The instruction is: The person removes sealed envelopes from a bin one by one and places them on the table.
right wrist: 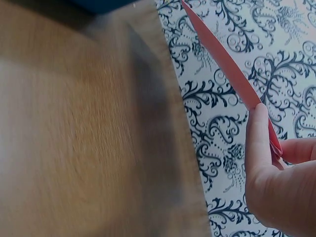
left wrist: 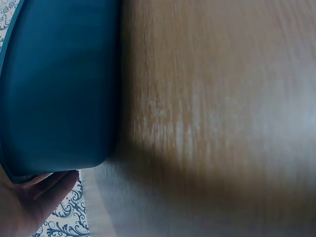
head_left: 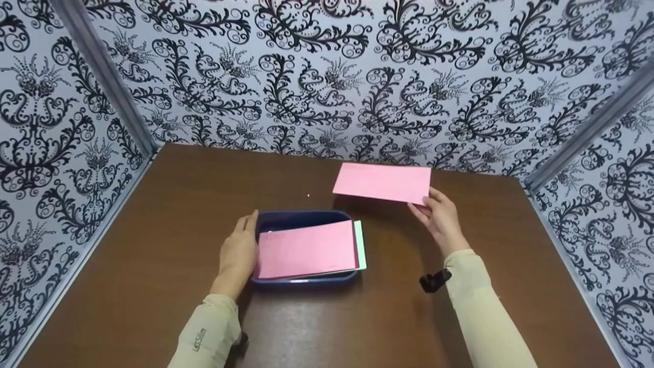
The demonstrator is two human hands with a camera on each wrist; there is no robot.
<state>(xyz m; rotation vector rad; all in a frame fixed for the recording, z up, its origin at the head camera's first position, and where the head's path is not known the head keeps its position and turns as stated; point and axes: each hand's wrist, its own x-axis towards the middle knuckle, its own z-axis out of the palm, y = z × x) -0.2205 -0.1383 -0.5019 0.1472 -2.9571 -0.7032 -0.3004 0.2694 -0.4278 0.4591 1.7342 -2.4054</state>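
A blue plastic tub [head_left: 301,216] stands on the table, its outer wall [left wrist: 59,89] filling much of the left wrist view. My left hand [head_left: 239,254] grips its left end, fingers [left wrist: 54,191] against the wall just below the rim. Inside lies a pink envelope [head_left: 306,250] with faint print, tilted on other flat pieces; a light green one [head_left: 360,245] sticks out over the right rim. Behind and right of the tub, my right hand [head_left: 440,217] pinches another pink envelope [head_left: 383,182] by its near right corner, thumb and fingers [right wrist: 257,133] on opposite faces. That envelope hangs above the table.
The brown wooden table [head_left: 306,327] is enclosed by patterned walls [head_left: 327,76] at the back and both sides. A tiny white speck [head_left: 308,195] lies behind the tub. Dark wrist devices [head_left: 435,281] are strapped at both cuffs.
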